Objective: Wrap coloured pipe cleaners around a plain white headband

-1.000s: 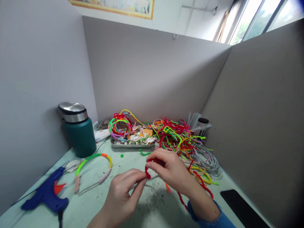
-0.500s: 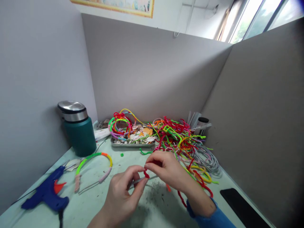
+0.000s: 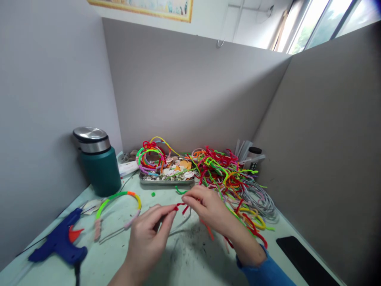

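Observation:
My left hand pinches one end of a red pipe cleaner together with a thin grey headband just above the pale green table. My right hand pinches the same red pipe cleaner from the right, fingertips almost touching the left ones. The rest of the red strand trails under my right wrist. A headband wrapped in green, orange, yellow and pink lies flat to the left of both hands.
A blue glue gun lies at the front left with a dark green flask behind it. A metal tray of shells and a heap of coloured pipe cleaners fill the back. A black phone lies at right.
Both hands have shifted slightly up and away from me. The red pipe cleaner's loop near my fingertips has been pulled flatter and straighter between the two pinches.

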A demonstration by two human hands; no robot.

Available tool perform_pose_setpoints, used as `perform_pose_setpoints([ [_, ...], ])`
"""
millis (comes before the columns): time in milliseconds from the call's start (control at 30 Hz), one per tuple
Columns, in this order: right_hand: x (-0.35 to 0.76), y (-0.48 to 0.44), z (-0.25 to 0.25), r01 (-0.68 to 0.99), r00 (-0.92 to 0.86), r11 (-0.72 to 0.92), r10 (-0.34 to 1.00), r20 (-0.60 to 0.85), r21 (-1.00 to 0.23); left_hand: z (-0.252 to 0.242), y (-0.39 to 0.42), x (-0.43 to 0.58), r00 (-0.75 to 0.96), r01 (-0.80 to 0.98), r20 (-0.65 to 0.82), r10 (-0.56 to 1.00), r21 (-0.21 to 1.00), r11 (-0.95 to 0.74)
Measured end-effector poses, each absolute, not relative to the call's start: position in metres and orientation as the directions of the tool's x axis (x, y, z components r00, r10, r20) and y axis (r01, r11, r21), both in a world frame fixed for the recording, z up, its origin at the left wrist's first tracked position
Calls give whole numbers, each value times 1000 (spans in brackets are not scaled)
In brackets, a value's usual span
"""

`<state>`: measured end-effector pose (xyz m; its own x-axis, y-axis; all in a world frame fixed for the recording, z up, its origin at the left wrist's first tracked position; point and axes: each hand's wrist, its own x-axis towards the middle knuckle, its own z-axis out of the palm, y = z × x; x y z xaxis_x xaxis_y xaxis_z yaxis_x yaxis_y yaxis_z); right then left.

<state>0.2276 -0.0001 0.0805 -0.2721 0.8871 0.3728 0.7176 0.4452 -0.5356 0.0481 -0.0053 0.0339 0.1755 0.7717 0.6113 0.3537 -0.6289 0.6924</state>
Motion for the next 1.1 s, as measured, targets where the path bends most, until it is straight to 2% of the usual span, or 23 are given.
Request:
perform_pose_setpoints([
  [133, 227, -5, 89, 682, -184, 507, 816, 548, -527, 31, 1, 44, -56, 370, 490, 870, 819, -438],
  [200, 226, -9, 91, 651, -181, 541, 792, 583, -533, 30, 4, 43, -125, 328, 408, 904, 877, -350],
  [300, 219, -15, 89, 599, -277, 582, 795, 539, -550, 29, 7, 42, -158, 252, 295, 942, 935, -251],
  [400, 210, -17, 81, 619, -348, 549, 833, 430, -562, 29, 8, 42, -140, 181, 251, 958, 958, -224],
  [500, 202, -15, 69, 638, -319, 455, 890, 325, -621, 30, 6, 41, -108, 164, 280, 954, 951, -261],
  [567, 198, -12, 63, 575, -300, 372, 925, 235, -729, 31, 3, 41, -68, 199, 351, 934, 922, -332],
  [700, 191, -7, 57, 303, -229, 171, 968, 103, -937, 35, -4, 43, 85, 282, 554, 828, 784, -554],
  [767, 189, -5, 58, 146, -186, 70, 982, 42, -987, 36, -7, 45, 136, 283, 617, 775, 726, -627],
  [867, 187, -5, 61, -47, -213, -69, 975, -57, -997, 37, -9, 46, 157, 277, 650, 743, 694, -665],
  [967, 187, -6, 65, -123, -229, -66, 973, -36, -990, 38, -10, 47, 150, 285, 637, 756, 704, -650],
  [1100, 187, -9, 66, -107, -183, 29, 982, 49, -994, 37, -8, 45, 104, 252, 555, 825, 788, -562],
])
